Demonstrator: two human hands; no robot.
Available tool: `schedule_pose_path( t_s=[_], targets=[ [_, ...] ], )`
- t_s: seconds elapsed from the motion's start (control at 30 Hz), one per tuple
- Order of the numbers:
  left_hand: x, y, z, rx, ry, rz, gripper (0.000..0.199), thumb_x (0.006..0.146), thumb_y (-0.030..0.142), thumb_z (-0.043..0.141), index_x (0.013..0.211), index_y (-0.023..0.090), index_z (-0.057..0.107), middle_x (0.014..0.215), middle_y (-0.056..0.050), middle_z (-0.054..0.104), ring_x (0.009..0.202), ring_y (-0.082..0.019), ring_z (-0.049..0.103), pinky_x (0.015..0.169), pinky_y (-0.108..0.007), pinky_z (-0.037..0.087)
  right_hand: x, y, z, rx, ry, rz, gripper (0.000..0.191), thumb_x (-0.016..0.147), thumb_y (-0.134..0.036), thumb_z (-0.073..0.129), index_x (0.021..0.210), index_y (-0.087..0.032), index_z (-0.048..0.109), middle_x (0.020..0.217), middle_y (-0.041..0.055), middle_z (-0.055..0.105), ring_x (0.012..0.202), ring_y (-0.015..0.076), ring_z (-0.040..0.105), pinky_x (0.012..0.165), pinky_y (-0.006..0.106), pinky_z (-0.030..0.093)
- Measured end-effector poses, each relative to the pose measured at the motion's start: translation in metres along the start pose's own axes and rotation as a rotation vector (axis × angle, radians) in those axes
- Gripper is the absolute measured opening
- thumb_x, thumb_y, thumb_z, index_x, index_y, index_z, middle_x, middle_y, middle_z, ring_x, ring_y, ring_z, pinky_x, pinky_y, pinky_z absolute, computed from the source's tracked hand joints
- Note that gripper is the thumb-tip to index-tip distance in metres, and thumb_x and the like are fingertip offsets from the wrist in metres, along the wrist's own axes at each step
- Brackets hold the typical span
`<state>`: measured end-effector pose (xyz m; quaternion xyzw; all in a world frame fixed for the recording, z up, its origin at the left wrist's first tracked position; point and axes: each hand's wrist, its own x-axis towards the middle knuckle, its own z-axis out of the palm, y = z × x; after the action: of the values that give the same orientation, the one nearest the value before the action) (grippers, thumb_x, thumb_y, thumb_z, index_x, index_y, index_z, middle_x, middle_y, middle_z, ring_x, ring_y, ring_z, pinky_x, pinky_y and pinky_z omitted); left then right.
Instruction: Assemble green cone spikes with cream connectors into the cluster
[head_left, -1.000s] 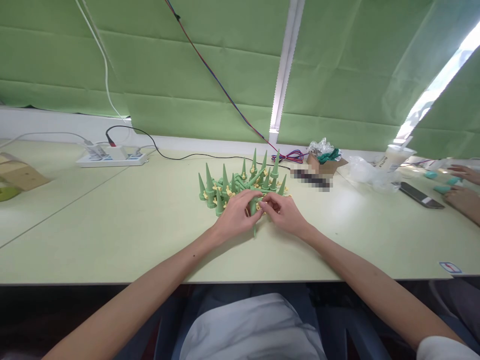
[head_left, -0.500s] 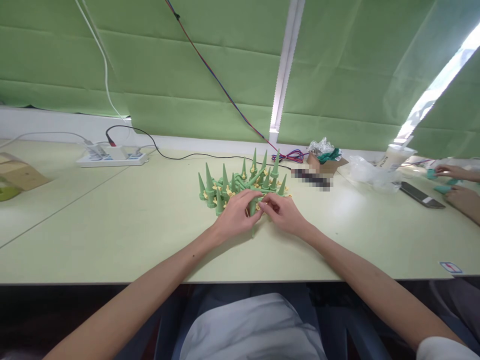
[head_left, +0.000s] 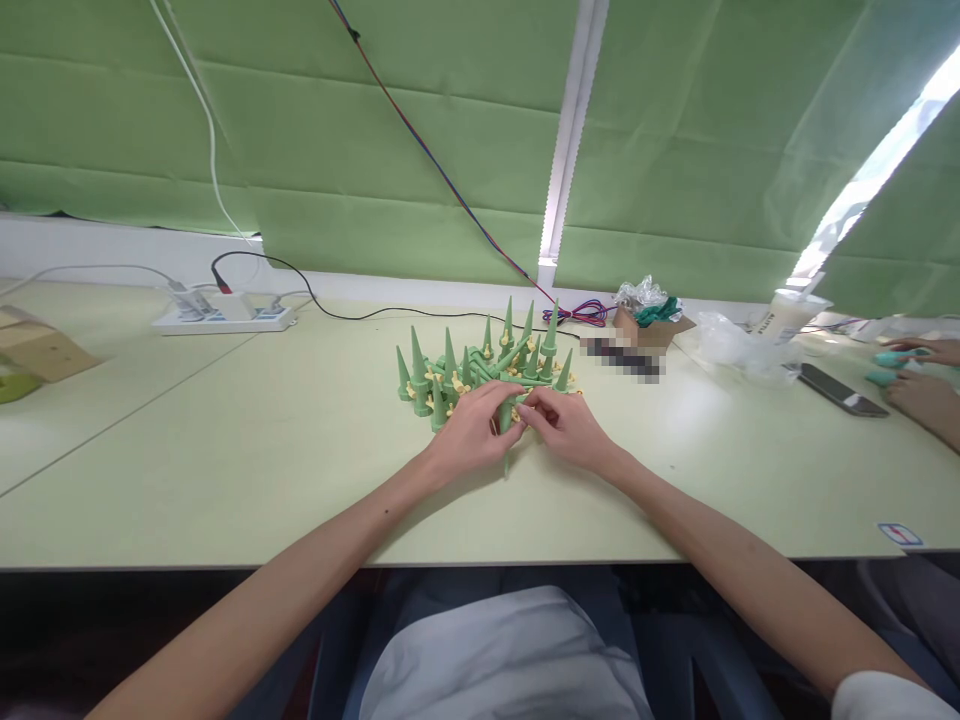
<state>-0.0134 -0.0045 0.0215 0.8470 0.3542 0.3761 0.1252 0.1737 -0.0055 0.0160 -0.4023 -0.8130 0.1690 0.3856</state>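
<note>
My left hand (head_left: 478, 428) is closed around a green cone-shaped piece (head_left: 505, 415), whose pointed tip faces down toward the table. Beside it, my right hand (head_left: 564, 424) pinches at the same piece's side; whatever sits between its thumb and forefinger is too small to make out. Just behind both hands stands a cluster of green cones (head_left: 450, 360), several upright on their bases and some lying across the others. Small yellow parts (head_left: 459, 384) show among them. My hands cover the front middle of the cluster.
A power strip (head_left: 225, 316) lies at the back left, near a cardboard piece (head_left: 45, 345). Back right are an open box (head_left: 652, 330), a clear plastic bag (head_left: 739, 350), a cup (head_left: 784, 315) and a phone (head_left: 840, 390). Another person's hands (head_left: 926, 390) hold teal pieces at far right.
My hands and the green piece stay nearly still. At the far right, the other person's upper hand and its teal piece have shifted slightly right and lower.
</note>
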Motion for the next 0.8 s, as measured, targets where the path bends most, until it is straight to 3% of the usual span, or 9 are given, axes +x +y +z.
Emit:
schedule_pose_path(
  t_s=[0.2, 0.8],
  targets=[
    [0.0002, 0.0008, 0.0001, 0.003, -0.03, 0.009, 0.03, 0.084, 0.024, 0.057, 0.113, 0.018, 0.062, 0.098, -0.005, 0.069, 0.062, -0.012, 0.057, 0.061, -0.026, 0.051, 0.0004, 0.0001, 0.0003, -0.013, 0.002, -0.016, 0.028, 0.096, -0.032, 0.05, 0.071, -0.02, 0.051, 0.061, -0.0022, 0.056, 0.052, 0.0111, 0.043, 0.056, 0.026, 0.035],
    [0.0005, -0.002, 0.0007, 0.008, -0.071, -0.044, 0.033, 0.083, 0.024, 0.058, 0.114, 0.019, 0.064, 0.095, -0.003, 0.071, 0.06, -0.012, 0.057, 0.06, -0.026, 0.051, 0.0008, 0.0013, 0.0006, -0.05, -0.034, -0.015, 0.026, 0.096, -0.028, 0.05, 0.071, -0.02, 0.05, 0.062, -0.002, 0.058, 0.053, 0.0113, 0.047, 0.056, 0.025, 0.033]
  ],
)
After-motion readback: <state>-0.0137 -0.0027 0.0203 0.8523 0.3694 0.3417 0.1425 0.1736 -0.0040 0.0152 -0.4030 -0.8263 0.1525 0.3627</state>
